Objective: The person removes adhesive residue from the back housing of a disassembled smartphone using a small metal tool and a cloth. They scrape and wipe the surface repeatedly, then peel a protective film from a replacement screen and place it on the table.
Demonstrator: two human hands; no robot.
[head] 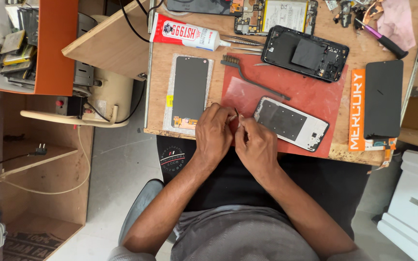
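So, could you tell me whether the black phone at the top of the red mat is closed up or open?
Open. The black phone lies with its back cover off, its inner parts and a dark square patch exposed, on the red mat.

Tiny part [236, 113] pinched between hands [235, 137] too small to identify.
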